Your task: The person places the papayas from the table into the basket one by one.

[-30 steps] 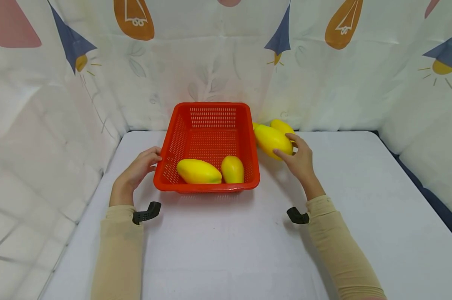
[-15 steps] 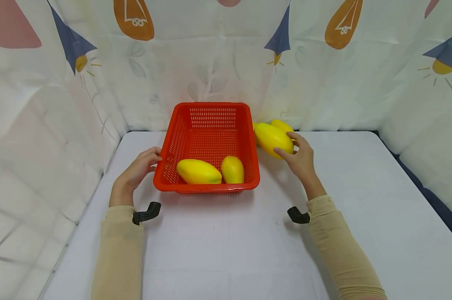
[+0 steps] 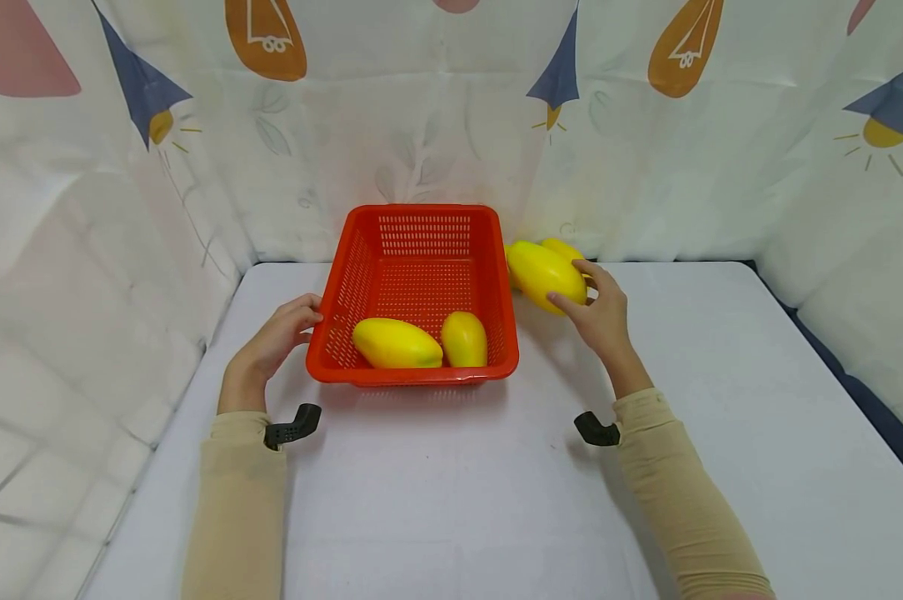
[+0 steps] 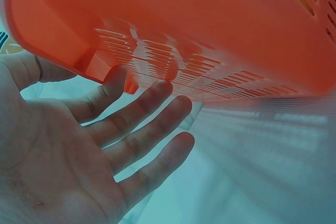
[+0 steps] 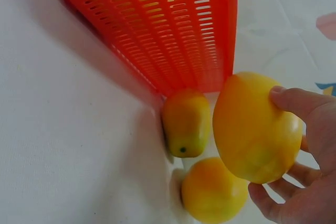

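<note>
A large yellow mango is gripped in my right hand, to the right of the red plastic basket. In the right wrist view, the held mango sits between thumb and fingers, above two others: one mango against the basket's foot and another mango beside it. My left hand touches the basket's left side; in the left wrist view its fingers spread loosely against the outer wall. Inside the basket, at its near end, lie a long mango and a smaller mango.
The basket stands on a white-covered table, near its back edge. A patterned cloth curtain hangs behind and along both sides. Each wrist carries a small black camera mount.
The right hand has raised its mango slightly, away from the viewer. The left hand, the basket and the mangoes in it have stayed put.
</note>
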The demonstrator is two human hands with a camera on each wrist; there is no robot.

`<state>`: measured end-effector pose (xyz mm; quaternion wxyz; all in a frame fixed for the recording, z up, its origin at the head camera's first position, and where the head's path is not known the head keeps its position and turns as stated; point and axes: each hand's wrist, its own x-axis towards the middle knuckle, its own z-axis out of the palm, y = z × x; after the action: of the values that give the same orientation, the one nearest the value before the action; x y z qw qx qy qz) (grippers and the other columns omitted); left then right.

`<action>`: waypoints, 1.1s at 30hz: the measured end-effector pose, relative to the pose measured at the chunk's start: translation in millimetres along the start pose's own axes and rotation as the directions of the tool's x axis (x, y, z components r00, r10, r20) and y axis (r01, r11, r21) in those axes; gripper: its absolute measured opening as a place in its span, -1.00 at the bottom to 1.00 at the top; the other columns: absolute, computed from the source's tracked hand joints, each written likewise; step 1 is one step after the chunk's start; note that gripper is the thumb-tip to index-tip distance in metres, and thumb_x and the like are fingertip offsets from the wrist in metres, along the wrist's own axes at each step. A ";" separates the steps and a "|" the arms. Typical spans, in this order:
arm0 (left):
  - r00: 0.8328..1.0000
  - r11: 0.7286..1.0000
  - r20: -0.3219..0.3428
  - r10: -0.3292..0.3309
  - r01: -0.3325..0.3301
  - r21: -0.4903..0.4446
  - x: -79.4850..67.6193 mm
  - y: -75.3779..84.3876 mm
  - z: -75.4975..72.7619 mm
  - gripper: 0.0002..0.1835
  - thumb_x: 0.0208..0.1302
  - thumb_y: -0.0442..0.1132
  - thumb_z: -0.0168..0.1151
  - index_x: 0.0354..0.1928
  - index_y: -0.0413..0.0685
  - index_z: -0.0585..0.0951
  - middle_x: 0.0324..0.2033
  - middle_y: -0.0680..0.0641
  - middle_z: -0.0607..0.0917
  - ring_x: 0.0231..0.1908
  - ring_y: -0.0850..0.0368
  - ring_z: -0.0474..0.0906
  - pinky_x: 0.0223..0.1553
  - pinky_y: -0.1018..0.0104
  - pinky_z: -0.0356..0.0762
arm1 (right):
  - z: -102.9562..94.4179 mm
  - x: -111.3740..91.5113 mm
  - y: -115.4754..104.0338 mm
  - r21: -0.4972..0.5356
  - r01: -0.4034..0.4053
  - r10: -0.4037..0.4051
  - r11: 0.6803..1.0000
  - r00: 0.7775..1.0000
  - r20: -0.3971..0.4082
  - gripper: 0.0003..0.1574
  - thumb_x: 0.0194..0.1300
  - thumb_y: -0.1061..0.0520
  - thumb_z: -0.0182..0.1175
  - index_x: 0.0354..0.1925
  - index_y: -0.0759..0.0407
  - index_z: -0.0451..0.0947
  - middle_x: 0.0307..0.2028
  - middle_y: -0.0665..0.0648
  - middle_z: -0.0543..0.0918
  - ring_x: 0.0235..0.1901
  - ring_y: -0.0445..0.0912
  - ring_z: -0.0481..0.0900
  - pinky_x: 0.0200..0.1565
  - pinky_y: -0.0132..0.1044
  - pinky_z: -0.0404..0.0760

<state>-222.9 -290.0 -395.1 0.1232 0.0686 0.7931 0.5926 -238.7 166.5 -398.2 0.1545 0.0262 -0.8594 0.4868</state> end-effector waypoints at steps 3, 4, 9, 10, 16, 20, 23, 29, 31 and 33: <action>1.000 1.000 0.001 0.000 0.000 -0.002 0.4 -0.6 -0.2 -0.73 0.40 -0.23 -0.28 -0.08 -0.15 0.43 -0.11 0.05 0.50 0.07 0.17 0.35 0.11 0.14 0.32 | -0.5 0.2 -1.9 0.004 0.005 -0.005 1.000 1.000 -0.003 -0.17 0.14 -0.04 0.40 0.31 0.12 0.34 0.29 0.17 0.41 0.19 0.09 0.41 0.16 0.05 0.50; 1.000 1.000 0.001 0.000 0.000 -0.002 0.6 -0.9 -0.3 -0.73 0.41 -0.23 -0.28 -0.08 -0.16 0.43 -0.12 0.06 0.50 0.07 0.17 0.35 0.10 0.14 0.32 | -0.6 0.4 -2.3 0.004 0.006 -0.006 1.000 1.000 -0.003 -0.17 0.13 -0.04 0.40 0.31 0.12 0.34 0.29 0.17 0.41 0.19 0.08 0.41 0.16 0.05 0.50; 1.000 1.000 -0.001 0.000 0.000 -0.004 1.3 -1.8 -0.5 -0.71 0.40 -0.23 -0.28 -0.05 -0.21 0.41 -0.13 0.08 0.50 0.05 0.18 0.36 0.10 0.15 0.33 | -1.0 1.3 -5.3 -0.003 0.019 -0.019 1.000 1.000 -0.002 -0.17 0.14 -0.05 0.39 0.30 0.13 0.34 0.29 0.16 0.41 0.19 0.09 0.41 0.16 0.07 0.50; 1.000 1.000 -0.001 0.001 -0.001 -0.003 1.4 -2.1 -0.5 -0.71 0.40 -0.23 -0.28 -0.05 -0.22 0.41 -0.13 0.08 0.50 0.05 0.18 0.36 0.10 0.15 0.33 | -1.0 1.4 -6.0 -0.004 0.022 -0.022 1.000 1.000 -0.003 -0.17 0.14 -0.05 0.39 0.30 0.13 0.34 0.29 0.16 0.42 0.19 0.09 0.41 0.16 0.07 0.50; 1.000 1.000 0.001 0.013 -0.013 -0.001 2.0 -2.5 -0.4 -0.70 0.40 -0.24 -0.28 -0.04 -0.26 0.40 -0.15 0.10 0.51 0.02 0.20 0.39 0.08 0.18 0.35 | -1.4 1.4 -9.1 -0.004 0.035 -0.035 0.999 0.999 -0.004 -0.18 0.14 -0.04 0.40 0.30 0.13 0.35 0.29 0.16 0.42 0.18 0.09 0.42 0.16 0.08 0.50; 1.000 1.000 0.002 0.015 -0.015 -0.005 2.2 -1.7 -0.4 -0.72 0.40 -0.24 -0.28 -0.06 -0.20 0.42 -0.14 0.08 0.51 0.03 0.19 0.38 0.09 0.15 0.33 | -1.5 2.3 -10.9 0.003 0.046 -0.046 0.999 0.999 -0.006 -0.18 0.13 -0.02 0.40 0.30 0.13 0.35 0.27 0.16 0.44 0.17 0.09 0.43 0.15 0.08 0.50; 1.000 1.000 0.002 0.015 -0.015 -0.007 2.3 -1.2 -0.5 -0.72 0.40 -0.24 -0.28 -0.07 -0.17 0.43 -0.14 0.08 0.51 0.04 0.18 0.38 0.10 0.14 0.33 | -1.5 2.6 -13.2 0.005 0.049 -0.049 0.999 0.999 -0.006 -0.18 0.13 -0.02 0.40 0.30 0.13 0.35 0.27 0.16 0.44 0.17 0.10 0.43 0.14 0.07 0.51; 1.000 1.000 0.004 0.010 -0.010 -0.011 2.4 -1.1 -0.2 -0.71 0.39 -0.24 -0.29 -0.06 -0.19 0.41 -0.14 0.11 0.50 0.06 0.17 0.36 0.11 0.14 0.32 | -1.4 1.9 -18.3 0.009 0.049 -0.049 0.999 0.999 0.004 -0.19 0.14 -0.02 0.39 0.30 0.12 0.35 0.27 0.16 0.44 0.18 0.10 0.43 0.15 0.07 0.50; 1.000 1.000 0.005 0.010 -0.010 -0.011 2.4 -1.1 0.0 -0.71 0.39 -0.24 -0.29 -0.06 -0.21 0.40 -0.14 0.12 0.50 0.06 0.18 0.36 0.10 0.15 0.32 | -1.3 1.4 -20.0 0.008 0.048 -0.048 0.999 0.999 0.006 -0.19 0.14 -0.02 0.39 0.30 0.12 0.35 0.27 0.16 0.44 0.18 0.10 0.43 0.15 0.07 0.50; 1.000 1.000 0.005 0.010 -0.010 -0.009 2.4 -1.2 0.2 -0.71 0.39 -0.24 -0.29 -0.06 -0.21 0.40 -0.14 0.12 0.50 0.05 0.18 0.37 0.09 0.17 0.33 | -1.3 1.0 -21.4 0.010 0.049 -0.049 0.999 0.999 0.005 -0.19 0.14 -0.01 0.39 0.30 0.12 0.35 0.26 0.16 0.45 0.18 0.10 0.43 0.15 0.07 0.50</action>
<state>-225.1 -289.6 -396.6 0.1227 0.0734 0.7897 0.5967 -235.2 156.4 -379.6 0.1640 0.0493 -0.8565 0.4868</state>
